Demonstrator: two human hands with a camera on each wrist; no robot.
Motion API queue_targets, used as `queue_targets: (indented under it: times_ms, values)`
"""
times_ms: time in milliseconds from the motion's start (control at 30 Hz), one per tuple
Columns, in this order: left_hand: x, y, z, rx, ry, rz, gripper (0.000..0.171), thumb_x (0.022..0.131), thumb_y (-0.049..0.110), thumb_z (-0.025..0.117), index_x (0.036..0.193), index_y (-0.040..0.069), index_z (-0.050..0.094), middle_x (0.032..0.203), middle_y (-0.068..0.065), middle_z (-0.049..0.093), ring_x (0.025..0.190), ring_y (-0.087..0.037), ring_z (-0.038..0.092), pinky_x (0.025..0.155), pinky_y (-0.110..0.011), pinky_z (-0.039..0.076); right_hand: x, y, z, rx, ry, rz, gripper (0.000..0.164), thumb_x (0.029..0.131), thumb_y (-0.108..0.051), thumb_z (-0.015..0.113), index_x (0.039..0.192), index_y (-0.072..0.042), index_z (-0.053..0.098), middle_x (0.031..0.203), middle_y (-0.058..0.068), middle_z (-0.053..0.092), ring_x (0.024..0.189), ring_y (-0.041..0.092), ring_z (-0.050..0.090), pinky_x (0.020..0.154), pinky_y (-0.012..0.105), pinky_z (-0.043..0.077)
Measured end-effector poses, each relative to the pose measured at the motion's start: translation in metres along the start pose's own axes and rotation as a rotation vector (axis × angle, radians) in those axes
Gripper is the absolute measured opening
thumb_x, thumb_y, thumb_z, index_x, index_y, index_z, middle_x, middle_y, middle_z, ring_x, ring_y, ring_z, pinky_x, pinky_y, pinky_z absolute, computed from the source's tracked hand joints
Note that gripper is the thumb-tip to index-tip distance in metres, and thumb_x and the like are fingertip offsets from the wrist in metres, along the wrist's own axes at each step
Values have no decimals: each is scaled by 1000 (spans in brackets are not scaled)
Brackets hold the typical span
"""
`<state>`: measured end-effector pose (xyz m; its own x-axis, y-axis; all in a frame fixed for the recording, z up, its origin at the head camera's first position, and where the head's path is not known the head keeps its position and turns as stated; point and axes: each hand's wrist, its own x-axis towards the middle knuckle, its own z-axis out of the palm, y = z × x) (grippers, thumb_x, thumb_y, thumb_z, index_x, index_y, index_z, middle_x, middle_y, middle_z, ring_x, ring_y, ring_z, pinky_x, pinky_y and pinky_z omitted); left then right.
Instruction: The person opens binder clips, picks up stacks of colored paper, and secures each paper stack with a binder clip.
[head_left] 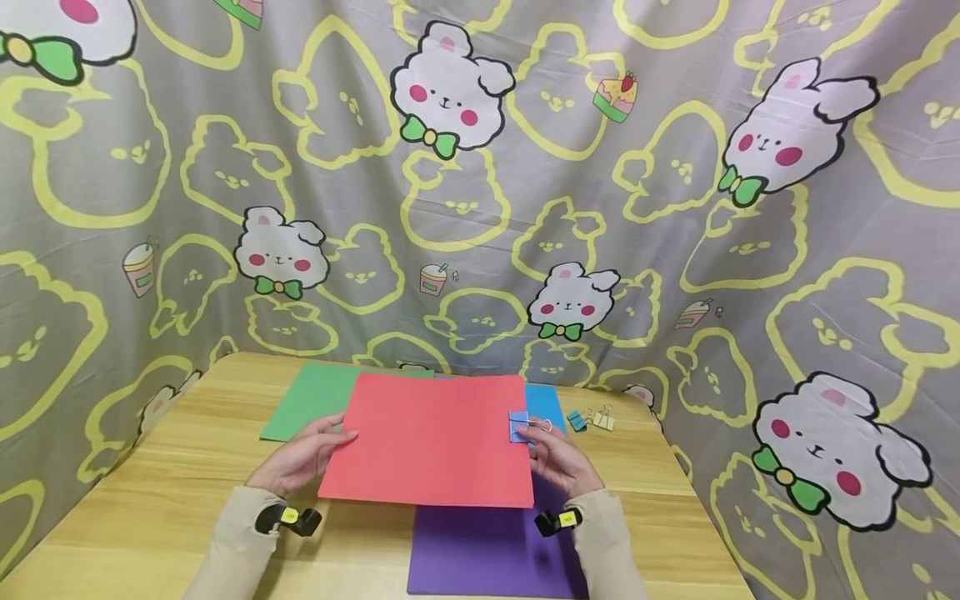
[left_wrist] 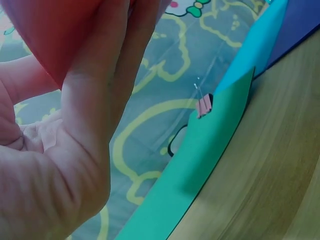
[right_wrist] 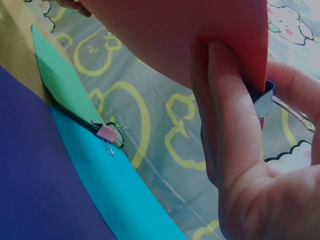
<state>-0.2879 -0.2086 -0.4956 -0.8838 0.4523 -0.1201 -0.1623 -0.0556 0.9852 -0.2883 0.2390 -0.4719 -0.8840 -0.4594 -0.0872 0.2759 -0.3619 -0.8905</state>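
A red sheet of paper (head_left: 435, 442) is held up over the table between both hands. My left hand (head_left: 303, 454) pinches its left edge, thumb in front and fingers behind. On its right edge sits a blue binder clip (head_left: 518, 427) with its wire handles pointing right. My right hand (head_left: 558, 458) grips there, thumb on the clip and fingers (right_wrist: 230, 100) flat against the back of the sheet. In the right wrist view the clip's dark body (right_wrist: 265, 97) is partly hidden by the fingers.
On the wooden table (head_left: 150, 500) lie a green sheet (head_left: 303, 400), a blue sheet (head_left: 546, 404) and a purple sheet (head_left: 487, 550). A pink binder clip (left_wrist: 204, 106) sits by the green sheet's far edge. Teal (head_left: 577, 420) and yellow binder clips (head_left: 603, 419) lie at back right. A patterned curtain (head_left: 480, 208) hangs behind.
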Motion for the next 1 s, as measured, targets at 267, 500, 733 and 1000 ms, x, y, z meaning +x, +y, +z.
queue_targets:
  times_ms: [267, 500, 733, 1000]
  values:
    - [-2, 3, 0, -12, 42, -12, 84, 108, 19, 53, 163, -3, -7, 170, -26, 15, 141, -4, 47, 128, -36, 23, -1, 1, -1, 38, -35, -20, 14, 110, -4, 42, 122, -12, 40, 98, -4, 69, 77, 7, 71, 71, 22, 61]
    - [-4, 4, -1, -66, 50, 18, 86, 107, 15, 55, 162, -6, -7, 164, -21, 29, 113, 15, 58, 98, -7, 46, -1, 1, -2, 15, 0, -7, 34, 110, -7, 44, 139, -11, 26, 101, -5, 69, 79, 4, 68, 72, 19, 59]
    - [-9, 6, -1, -38, 58, -13, 85, 108, 18, 53, 163, -4, -8, 170, -27, 9, 156, -24, 29, 131, -42, 17, 1, 3, -3, 17, 19, 0, 22, 110, -8, 46, 128, -13, 35, 101, -5, 70, 80, 5, 67, 71, 20, 58]
    - [-19, 9, -7, -42, 45, -27, 84, 109, 16, 49, 162, -2, -14, 170, -30, -1, 159, -41, -1, 129, -62, -1, 4, 6, 4, -13, -8, -1, 23, 111, -6, 44, 134, -8, 43, 111, -2, 71, 97, 10, 71, 84, 25, 61]
